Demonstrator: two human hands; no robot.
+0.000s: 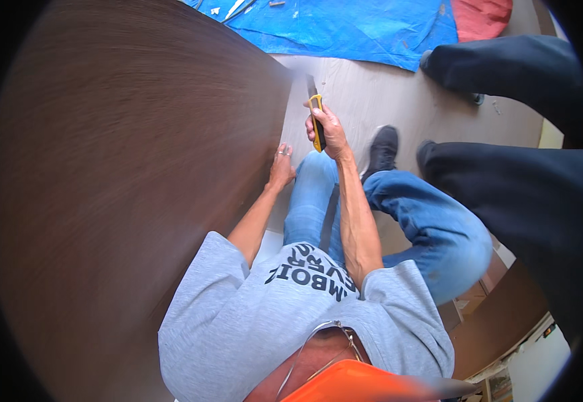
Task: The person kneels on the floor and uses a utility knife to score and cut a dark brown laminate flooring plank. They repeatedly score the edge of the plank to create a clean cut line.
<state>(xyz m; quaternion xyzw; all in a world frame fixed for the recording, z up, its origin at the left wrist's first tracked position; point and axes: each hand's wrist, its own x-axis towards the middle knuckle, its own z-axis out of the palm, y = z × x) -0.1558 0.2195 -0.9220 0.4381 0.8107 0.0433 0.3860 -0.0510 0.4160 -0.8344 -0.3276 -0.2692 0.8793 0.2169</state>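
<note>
My right hand (pixel 332 134) is wrapped around a yellow and black utility knife (pixel 317 117). The knife's front end points away from me, over the pale floor and close to the far corner of a large brown wood-grain panel (pixel 137 127). My left hand (pixel 281 166) is lower and to the left, beside the panel's edge, with its fingers stretched out against it and a ring on one finger. It holds nothing that I can see.
A blue tarp (pixel 352 30) lies across the far floor (pixel 365 87), with a red piece (pixel 482 17) at its right. Another person's dark-trousered legs (pixel 506 181) stand close on my right. My bent knees (pixel 439 228) are below my hands. Shelves (pixel 499 385) show at lower right.
</note>
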